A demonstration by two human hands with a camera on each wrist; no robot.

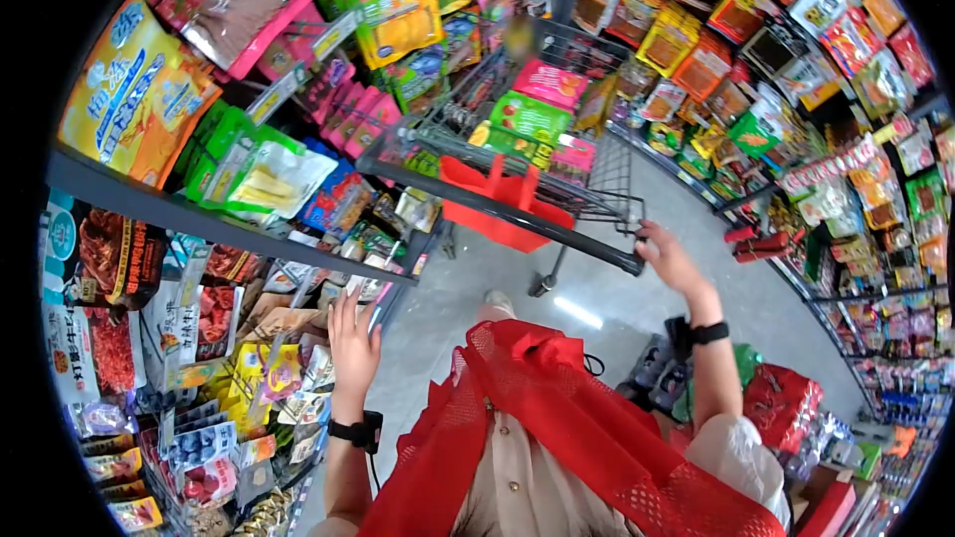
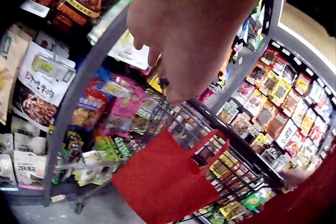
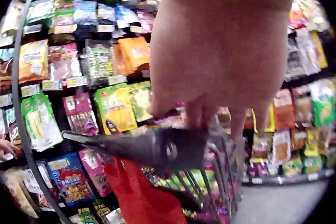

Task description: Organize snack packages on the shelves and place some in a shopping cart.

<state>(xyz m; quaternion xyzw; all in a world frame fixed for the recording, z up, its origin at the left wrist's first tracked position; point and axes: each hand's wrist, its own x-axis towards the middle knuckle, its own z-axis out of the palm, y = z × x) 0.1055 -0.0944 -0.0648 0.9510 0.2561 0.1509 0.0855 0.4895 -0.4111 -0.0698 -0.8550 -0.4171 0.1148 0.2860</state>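
My left hand [image 1: 355, 343] reaches out with its fingers extended beside the left shelf, close to the packets on it, and holds nothing. My right hand [image 1: 674, 264] grips the right end of the shopping cart's handle [image 1: 517, 216]. In the right wrist view its fingers pass over the dark handle [image 3: 181, 148] and go out of sight behind it. A red bag [image 1: 502, 204] hangs from the handle on the cart's near side. Inside the cart lie a green packet [image 1: 527, 126] and a pink packet [image 1: 552, 85].
Snack packets crowd the left shelf [image 1: 229, 216], whose grey edge runs beside my left hand. More packets fill the curved shelf [image 1: 696, 184] on the right. Grey floor [image 1: 637, 303] shows between them. Bottles and a red package [image 1: 783, 405] are at the lower right.
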